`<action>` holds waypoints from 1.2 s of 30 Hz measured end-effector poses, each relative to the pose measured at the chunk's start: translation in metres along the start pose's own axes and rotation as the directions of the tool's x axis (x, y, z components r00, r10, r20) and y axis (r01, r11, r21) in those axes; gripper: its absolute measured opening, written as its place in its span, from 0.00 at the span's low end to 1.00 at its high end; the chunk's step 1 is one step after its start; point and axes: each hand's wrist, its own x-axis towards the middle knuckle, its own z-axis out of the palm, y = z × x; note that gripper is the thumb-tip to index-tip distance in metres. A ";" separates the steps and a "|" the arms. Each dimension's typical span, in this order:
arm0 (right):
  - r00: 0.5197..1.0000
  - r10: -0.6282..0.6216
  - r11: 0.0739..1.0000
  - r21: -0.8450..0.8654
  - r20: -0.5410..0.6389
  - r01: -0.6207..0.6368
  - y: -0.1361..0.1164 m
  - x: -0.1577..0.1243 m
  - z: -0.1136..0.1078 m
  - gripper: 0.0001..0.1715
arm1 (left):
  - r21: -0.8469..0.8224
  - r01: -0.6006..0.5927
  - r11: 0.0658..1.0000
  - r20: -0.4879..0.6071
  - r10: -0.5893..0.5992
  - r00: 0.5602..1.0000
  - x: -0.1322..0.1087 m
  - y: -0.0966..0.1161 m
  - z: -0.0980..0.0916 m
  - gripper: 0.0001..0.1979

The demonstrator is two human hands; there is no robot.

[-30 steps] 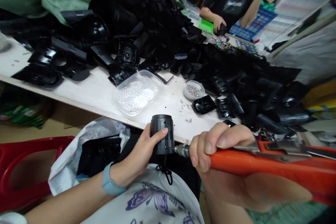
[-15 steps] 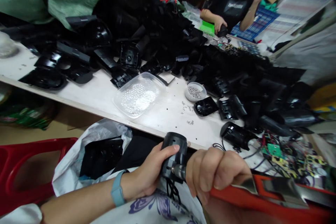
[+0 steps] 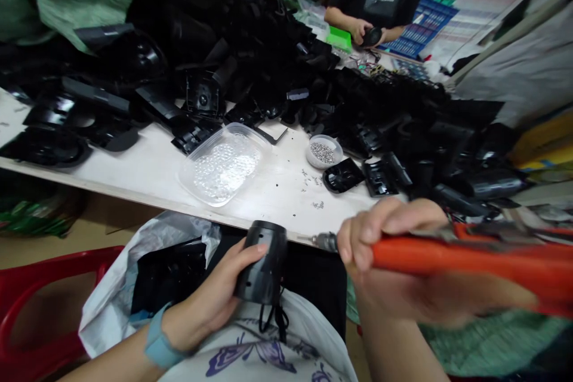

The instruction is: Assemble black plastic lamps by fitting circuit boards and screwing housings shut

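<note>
My left hand (image 3: 208, 292) is shut around a black plastic cylindrical housing (image 3: 262, 262), its fingers across the upper side. A few thin black cords hang from the housing's lower end. My right hand (image 3: 385, 256) grips an orange electric screwdriver (image 3: 452, 256), blurred by motion. Its metal chuck (image 3: 326, 242) points left at the housing, with a short gap between the bit and the housing. Just beyond both hands runs the front edge of the white table.
Black plastic appliance parts (image 3: 268, 54) cover much of the white table (image 3: 111, 173). A clear plastic tub (image 3: 224, 170) and a small white dish of metal screws (image 3: 322, 153) stand on it. Below left are a white bag (image 3: 152, 286) and a red chair (image 3: 45, 316). A co-worker's hands (image 3: 362, 30) hold a black part.
The housing has moved left and down, away from the screwdriver chuck that was against it half a second ago. The screwdriver has risen and its body now lies level across the view.
</note>
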 end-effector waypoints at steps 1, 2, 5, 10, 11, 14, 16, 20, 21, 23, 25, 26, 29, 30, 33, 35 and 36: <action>0.998 -0.051 0.998 -0.025 -0.026 0.051 0.011 0.007 -0.002 0.28 | -0.021 0.012 1.000 -0.037 -0.013 0.999 -0.002 0.001 -0.009 0.16; 0.996 -0.071 0.997 -0.041 -0.050 0.069 0.024 0.012 -0.004 0.28 | -0.041 0.016 0.999 -0.080 -0.019 0.997 -0.004 0.001 -0.018 0.16; 0.993 -0.042 0.998 -0.052 -0.111 0.036 0.064 0.016 -0.006 0.26 | -0.082 0.012 0.997 -0.177 -0.027 0.984 -0.009 0.002 -0.032 0.15; 0.998 0.002 0.998 -0.059 -0.066 -0.006 0.101 0.007 -0.005 0.23 | -0.108 0.020 0.994 -0.163 -0.037 0.986 -0.011 0.006 -0.029 0.17; 0.998 0.009 0.998 -0.056 -0.057 -0.012 0.103 0.006 -0.005 0.23 | -0.118 0.017 0.993 -0.156 -0.035 0.987 -0.010 0.007 -0.028 0.17; 0.998 0.010 0.998 -0.057 -0.061 -0.013 0.097 0.009 -0.005 0.22 | -0.153 0.016 0.988 -0.142 -0.038 0.989 -0.007 0.008 -0.026 0.16; 0.997 -0.015 0.997 -0.072 -0.081 0.009 0.087 0.013 -0.004 0.23 | -0.167 0.023 0.986 -0.133 -0.045 0.990 -0.005 0.007 -0.027 0.17; 0.993 -0.071 0.994 -0.088 -0.090 0.063 0.072 0.019 -0.002 0.26 | -0.160 0.035 0.987 -0.106 -0.052 0.993 -0.002 0.003 -0.026 0.16; 0.993 -0.077 0.994 -0.081 -0.084 0.070 0.072 0.019 -0.001 0.26 | -0.156 0.036 0.987 -0.102 -0.052 0.993 -0.002 0.003 -0.025 0.16; 0.995 -0.070 0.996 -0.059 -0.068 0.066 0.078 0.018 -0.002 0.25 | -0.149 0.036 0.988 -0.104 -0.052 0.993 -0.002 0.002 -0.023 0.17; 0.998 -0.038 0.998 -0.042 -0.046 0.036 0.088 0.015 -0.003 0.22 | -0.148 0.035 0.988 -0.115 -0.053 0.992 -0.003 0.001 -0.021 0.17; 0.999 -0.019 0.999 -0.036 -0.036 0.018 0.093 0.013 -0.004 0.21 | -0.147 0.032 0.989 -0.120 -0.050 0.991 -0.004 0.001 -0.021 0.17; 1.000 0.011 1.000 -0.025 -0.023 -0.012 0.101 0.010 -0.007 0.19 | -0.149 0.018 0.989 -0.126 -0.037 0.991 -0.006 0.001 -0.022 0.17; 1.000 0.010 1.000 -0.023 -0.025 -0.010 0.100 0.011 -0.008 0.19 | -0.152 0.014 0.988 -0.127 -0.034 0.991 -0.006 0.001 -0.022 0.17; 0.999 -0.028 0.999 -0.032 -0.041 0.026 0.092 0.014 -0.006 0.20 | -0.159 0.013 0.987 -0.119 -0.032 0.992 -0.006 0.000 -0.023 0.18; 0.997 -0.062 0.997 -0.042 -0.051 0.060 0.081 0.018 -0.003 0.21 | -0.160 0.008 0.987 -0.096 -0.024 0.995 -0.005 -0.002 -0.022 0.18; 0.996 -0.077 0.996 -0.041 -0.054 0.075 0.074 0.020 0.000 0.22 | -0.158 0.005 0.987 -0.080 -0.018 0.997 -0.004 -0.003 -0.021 0.18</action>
